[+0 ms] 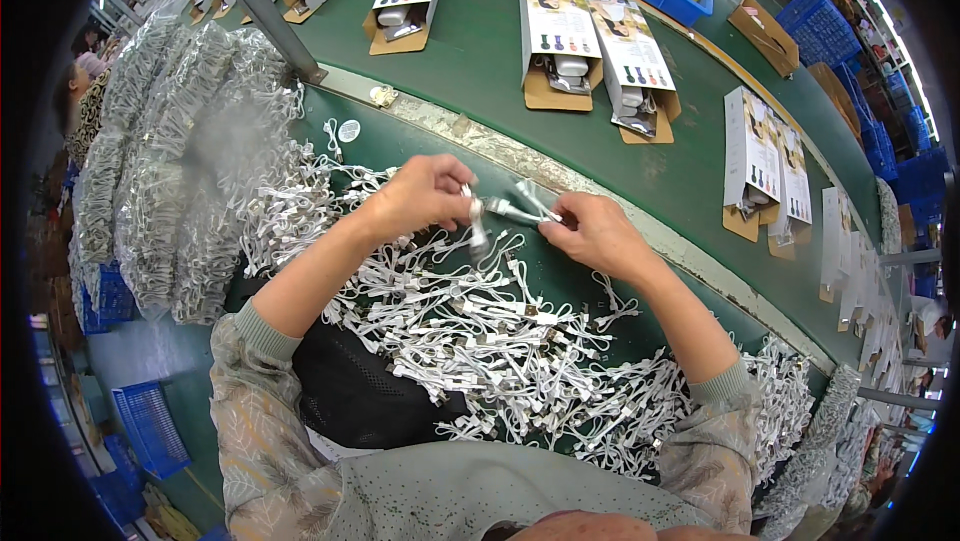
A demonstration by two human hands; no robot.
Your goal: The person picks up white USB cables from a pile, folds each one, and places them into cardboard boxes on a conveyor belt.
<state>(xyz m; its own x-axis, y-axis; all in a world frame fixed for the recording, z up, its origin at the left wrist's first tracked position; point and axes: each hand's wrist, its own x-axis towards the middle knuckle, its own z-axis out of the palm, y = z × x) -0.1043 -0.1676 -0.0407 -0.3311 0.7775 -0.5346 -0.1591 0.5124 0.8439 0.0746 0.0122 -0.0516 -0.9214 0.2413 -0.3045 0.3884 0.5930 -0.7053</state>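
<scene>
Short white USB cables lie in a broad loose pile [480, 326] on the green worktop, spread below and around both hands. My left hand [422, 199] is closed, thumb against fingers, on a white USB cable [478, 233] whose blurred end hangs down. Level with it, my right hand [603, 234] pinches another white USB cable [522, 213], its plug end pointing toward the left hand. The two cables come close in the gap between my hands; blur hides whether they touch. Fingertips partly cover both cables.
Clear plastic bags of cables [180, 161] are heaped at the left. A worn metal rail [530, 166] divides the worktop from a green conveyor carrying opened printed boxes [556, 31]. A black mesh item [365, 386] lies near my left forearm. A metal post [260, 6] rises at the upper left.
</scene>
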